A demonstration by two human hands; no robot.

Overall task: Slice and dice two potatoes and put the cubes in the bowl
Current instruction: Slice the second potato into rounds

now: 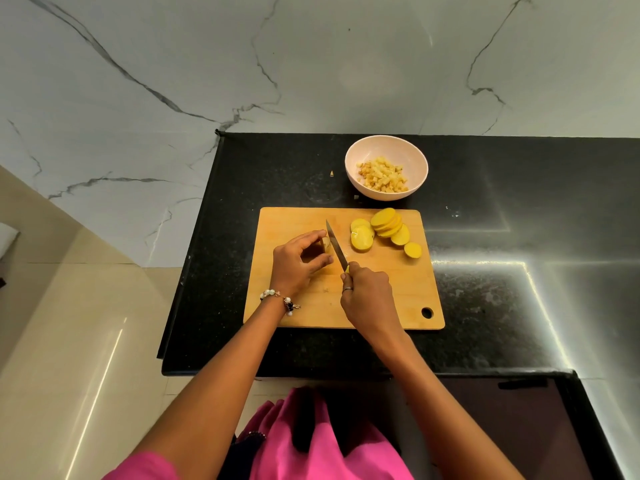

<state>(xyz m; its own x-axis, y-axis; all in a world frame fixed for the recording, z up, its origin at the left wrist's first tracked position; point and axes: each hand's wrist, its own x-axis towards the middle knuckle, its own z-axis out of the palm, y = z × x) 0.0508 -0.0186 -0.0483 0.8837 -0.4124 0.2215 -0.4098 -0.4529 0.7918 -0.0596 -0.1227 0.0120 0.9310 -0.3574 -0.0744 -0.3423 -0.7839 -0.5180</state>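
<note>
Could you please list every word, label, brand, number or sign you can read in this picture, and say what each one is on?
None: no readable text anywhere.
The knife, cutting board, bowl and counter show no writing or labels.

Potato slices block board-to-bowl path; board's near-right bare

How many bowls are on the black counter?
1. A round pale pink bowl stands on the counter behind the wooden cutting board, holding yellow potato cubes. None seems hidden.
</note>
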